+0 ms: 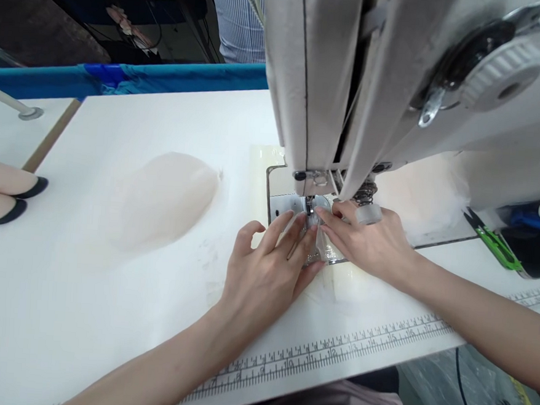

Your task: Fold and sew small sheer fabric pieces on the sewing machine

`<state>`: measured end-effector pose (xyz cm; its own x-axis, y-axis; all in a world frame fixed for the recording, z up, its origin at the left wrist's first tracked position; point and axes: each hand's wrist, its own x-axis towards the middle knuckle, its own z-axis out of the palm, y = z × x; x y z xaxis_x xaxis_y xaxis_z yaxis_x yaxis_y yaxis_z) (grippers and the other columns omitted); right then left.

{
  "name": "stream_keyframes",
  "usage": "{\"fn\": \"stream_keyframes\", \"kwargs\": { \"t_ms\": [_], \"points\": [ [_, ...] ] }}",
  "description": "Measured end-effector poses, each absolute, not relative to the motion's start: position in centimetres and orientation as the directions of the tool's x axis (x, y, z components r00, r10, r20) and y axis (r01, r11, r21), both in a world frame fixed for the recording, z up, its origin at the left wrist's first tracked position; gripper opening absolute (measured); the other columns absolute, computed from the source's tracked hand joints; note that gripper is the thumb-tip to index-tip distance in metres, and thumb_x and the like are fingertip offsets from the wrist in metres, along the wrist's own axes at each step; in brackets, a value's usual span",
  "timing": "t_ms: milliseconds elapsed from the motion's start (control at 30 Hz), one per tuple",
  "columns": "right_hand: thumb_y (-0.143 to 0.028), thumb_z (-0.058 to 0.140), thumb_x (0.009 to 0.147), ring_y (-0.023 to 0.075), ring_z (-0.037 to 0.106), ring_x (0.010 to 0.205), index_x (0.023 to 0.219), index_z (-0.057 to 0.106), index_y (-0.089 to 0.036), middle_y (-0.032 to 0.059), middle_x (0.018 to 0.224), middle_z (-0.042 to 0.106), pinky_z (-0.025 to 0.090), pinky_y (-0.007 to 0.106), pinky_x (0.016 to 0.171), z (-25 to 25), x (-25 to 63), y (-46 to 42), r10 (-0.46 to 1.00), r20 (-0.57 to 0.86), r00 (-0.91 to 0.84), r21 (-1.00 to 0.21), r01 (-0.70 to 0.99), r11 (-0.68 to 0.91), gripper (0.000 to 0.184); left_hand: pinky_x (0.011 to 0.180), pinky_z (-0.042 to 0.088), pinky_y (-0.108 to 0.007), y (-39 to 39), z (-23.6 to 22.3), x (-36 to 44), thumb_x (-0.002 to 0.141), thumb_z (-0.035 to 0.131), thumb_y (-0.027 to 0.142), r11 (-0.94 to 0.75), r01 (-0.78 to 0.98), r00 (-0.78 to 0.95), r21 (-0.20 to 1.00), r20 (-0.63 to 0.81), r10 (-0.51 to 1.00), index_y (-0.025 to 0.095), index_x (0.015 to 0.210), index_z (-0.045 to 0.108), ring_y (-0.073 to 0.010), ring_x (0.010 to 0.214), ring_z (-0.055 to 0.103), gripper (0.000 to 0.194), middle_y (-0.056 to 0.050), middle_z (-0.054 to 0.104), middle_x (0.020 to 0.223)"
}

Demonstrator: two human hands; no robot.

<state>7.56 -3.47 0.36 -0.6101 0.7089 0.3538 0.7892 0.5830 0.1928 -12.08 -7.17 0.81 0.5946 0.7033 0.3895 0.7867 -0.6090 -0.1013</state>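
A sewing machine (324, 95) stands over a metal needle plate (281, 204). My left hand (270, 264) lies palm down with its fingers spread, the fingertips at the front of the presser foot (310, 205). My right hand (371, 240) is bent in from the right, its thumb and fingers closed on a thin see-through fabric (321, 246) beside the foot. Most of this fabric is hidden under both hands. A larger sheer beige fabric piece (168, 201) rests flat on the white table (118, 321), left of my left hand.
Green thread snips (496, 243) lie at the right beside a dark flat object (535, 249). Pale sheer material (423, 191) sits under the machine arm. A printed ruler (310, 356) follows the front edge. Two beige, black-ended pieces (2, 190) reach in from the left.
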Motion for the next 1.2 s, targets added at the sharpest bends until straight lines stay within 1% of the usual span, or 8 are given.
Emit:
{"fn": "stream_keyframes", "kwargs": {
  "t_ms": [533,733,800,867,967,1033,1100,1200],
  "points": [
    [-0.03,0.041,0.099,0.0158,0.055,0.067,0.119,0.065,-0.022,0.0082,0.098,0.068,0.018,0.031,0.047,0.8,7.5,-3.3,0.758,0.298,-0.581,0.206,0.814,0.543,0.033,0.09,0.038,-0.05,-6.6,0.7,-12.1,0.097,0.047,0.034,-0.597,0.802,0.552,0.006,0.373,0.746,0.019,0.127,0.058,-0.0296,0.12,0.055,0.035,-0.012,0.061,0.13],
    [-0.023,0.043,0.097,0.0152,0.056,0.069,0.117,0.066,-0.022,0.0081,0.104,0.068,0.021,0.03,0.049,1.3,7.6,-3.4,0.774,0.256,-0.579,0.173,0.816,0.552,0.03,0.089,0.038,-0.051,-6.3,0.6,-12.1,0.097,0.047,0.033,-0.603,0.798,0.557,0.003,0.38,0.739,0.019,0.129,0.056,-0.0314,0.121,0.054,0.036,-0.012,0.059,0.132],
    [-0.02,0.043,0.097,0.0135,0.056,0.066,0.108,0.069,-0.021,0.0057,0.102,0.069,0.022,0.03,0.049,2.1,8.0,-3.7,0.788,0.237,-0.568,0.086,0.82,0.565,0.029,0.088,0.038,-0.052,-6.4,0.9,-12.3,0.095,0.051,0.03,-0.61,0.792,0.557,0.002,0.406,0.725,0.022,0.127,0.058,-0.0325,0.118,0.056,0.034,-0.01,0.062,0.129],
    [-0.022,0.046,0.095,0.0114,0.055,0.064,0.099,0.07,-0.022,0.0019,0.097,0.068,0.024,0.028,0.05,3.2,8.4,-4.1,0.797,0.172,-0.579,-0.088,0.796,0.598,0.024,0.083,0.04,-0.049,-6.7,1.4,-12.6,0.092,0.057,0.029,-0.632,0.775,0.571,-0.004,0.434,0.697,0.024,0.12,0.063,-0.0317,0.106,0.061,0.029,-0.007,0.067,0.121],
    [-0.037,0.066,0.084,0.0097,0.055,0.064,0.092,0.068,-0.024,-0.0026,0.094,0.065,0.029,0.025,0.051,4.9,9.1,-4.7,0.7,-0.054,-0.712,-0.385,0.662,0.644,0.016,0.071,0.041,-0.041,-7.1,2.4,-13.6,0.088,0.06,0.044,-0.717,0.697,0.656,0.02,0.385,0.649,0.023,0.106,0.067,-0.0249,0.08,0.064,0.029,-0.006,0.071,0.104],
    [-0.033,0.069,0.082,0.0102,0.055,0.067,0.088,0.066,-0.023,-0.003,0.092,0.063,0.03,0.024,0.053,5.6,9.4,-4.9,0.634,-0.155,-0.758,-0.462,0.623,0.632,0.012,0.065,0.04,-0.037,-7.2,2.9,-14.2,0.09,0.056,0.047,-0.777,0.628,0.735,0.039,0.297,0.609,0.021,0.101,0.067,-0.0194,0.07,0.062,0.031,-0.006,0.069,0.1],
    [-0.021,0.062,0.086,0.0105,0.056,0.07,0.083,0.064,-0.022,-0.0022,0.091,0.063,0.031,0.024,0.056,5.8,9.6,-5.0,0.631,-0.163,-0.758,-0.498,0.615,0.611,0.004,0.061,0.04,-0.034,-7.4,3.1,-14.6,0.096,0.047,0.034,-0.798,0.6,0.769,0.052,0.237,0.593,0.021,0.098,0.067,-0.0145,0.063,0.059,0.023,-0.005,0.068,0.103],
    [-0.018,0.055,0.09,0.0092,0.056,0.063,0.082,0.061,-0.021,-0.0036,0.077,0.064,0.035,0.023,0.058,5.6,9.9,-4.7,0.698,-0.135,-0.703,-0.6,0.619,0.508,0.01,0.057,0.042,-0.029,-7.5,3.4,-14.6,0.099,0.036,0.021,-0.741,0.648,0.714,0.178,0.199,0.672,0.019,0.096,0.063,-0.0125,0.061,0.058,0.027,-0.003,0.069,0.102]
  ]
}}
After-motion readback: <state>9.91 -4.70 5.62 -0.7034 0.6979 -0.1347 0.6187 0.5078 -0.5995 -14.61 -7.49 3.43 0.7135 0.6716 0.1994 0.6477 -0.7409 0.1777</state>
